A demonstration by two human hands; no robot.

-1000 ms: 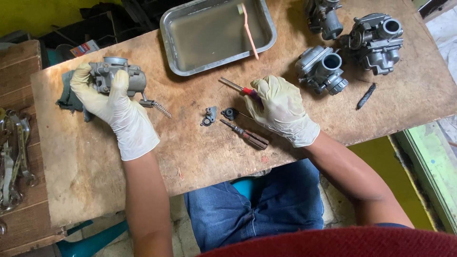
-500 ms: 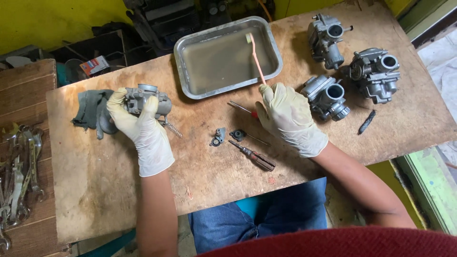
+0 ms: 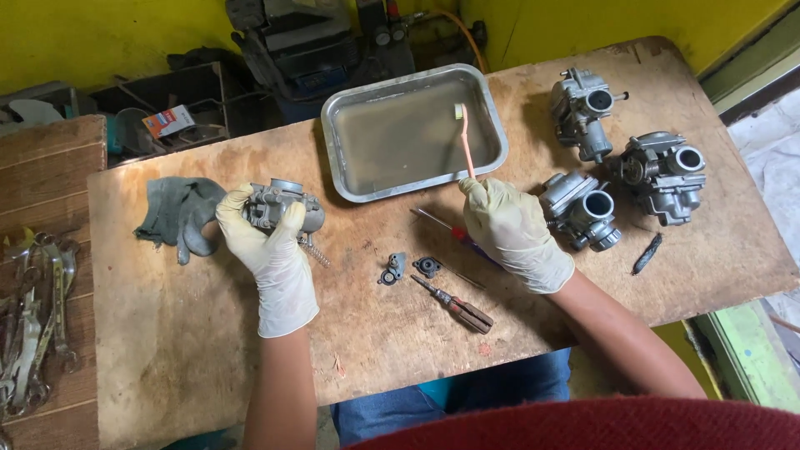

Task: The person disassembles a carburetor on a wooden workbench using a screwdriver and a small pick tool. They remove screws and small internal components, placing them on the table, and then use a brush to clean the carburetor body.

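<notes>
Head view shows me both gloved hands over the plywood bench: my left hand is closed around a grey carburetor, holding it just above the board beside a crumpled grey rag, with a small spring hanging off the body. My right hand is pinched on the lower end of a pink-handled brush, whose bristle end lies inside the metal tray of murky liquid. I judge the step in hand to be cleaning: the brush is being taken from the tray while the carburetor waits in the other hand. Getting brush and body together calls for lifting the bristles clear over the tray rim and carrying them across to the left, over a red-handled screwdriver, a dark screwdriver and two small loose fittings lying between my hands. Three more carburetors sit well apart on the right, next to a small dark tool. A row of wrenches lies on the wooden shelf to my far left
</notes>
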